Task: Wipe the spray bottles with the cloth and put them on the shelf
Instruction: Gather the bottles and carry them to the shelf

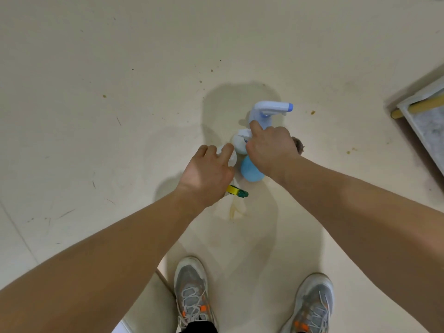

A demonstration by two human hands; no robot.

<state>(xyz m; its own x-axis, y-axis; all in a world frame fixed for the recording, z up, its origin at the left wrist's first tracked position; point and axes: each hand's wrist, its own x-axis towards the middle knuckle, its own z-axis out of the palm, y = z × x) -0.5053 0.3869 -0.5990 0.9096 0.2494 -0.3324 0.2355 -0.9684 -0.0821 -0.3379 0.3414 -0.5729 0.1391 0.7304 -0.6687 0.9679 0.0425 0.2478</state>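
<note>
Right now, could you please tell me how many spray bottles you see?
3 at least: a blue-tipped bottle beyond the right hand, a light blue bottle under that wrist, a yellow-nozzled bottle under the left hand. The hands may hide more.

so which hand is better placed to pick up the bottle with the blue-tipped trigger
Right. The right hand has a finger at the neck of the blue-tipped trigger bottle; the left hand is curled over a white item further from it.
</note>
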